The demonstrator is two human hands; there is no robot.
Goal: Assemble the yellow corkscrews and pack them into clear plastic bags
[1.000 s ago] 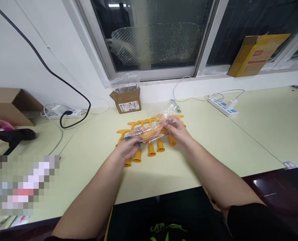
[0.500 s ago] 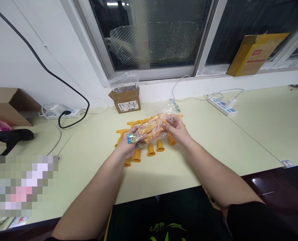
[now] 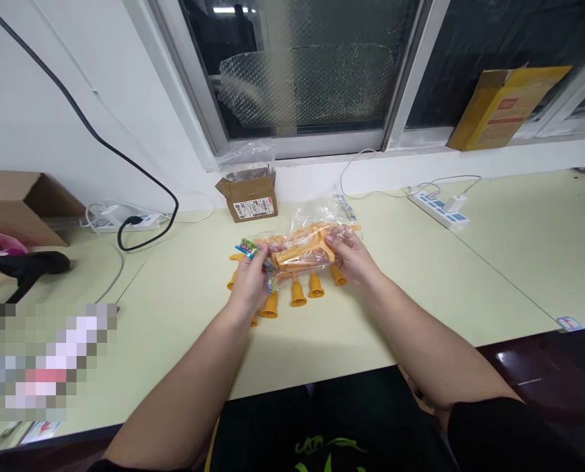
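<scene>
A clear plastic bag (image 3: 292, 267) with a yellow plastic T-handled piece (image 3: 302, 254) inside is held in both hands.

Its printed left end is pinched between the nearly closed fingers of the left hand (image 3: 250, 280); its right end, by the handle, is gripped likewise by the right hand (image 3: 356, 259), above a row of yellow bell-ended plastic pieces (image 3: 298, 294) on the pale green surface (image 3: 420, 282).

Pale table (image 3: 509, 242) under left grip (image 3: 250, 278) — white wall (image 3: 90, 85) beyond to its left — dark, metal-framed window (image 3: 317, 85) beyond to its right.
</scene>
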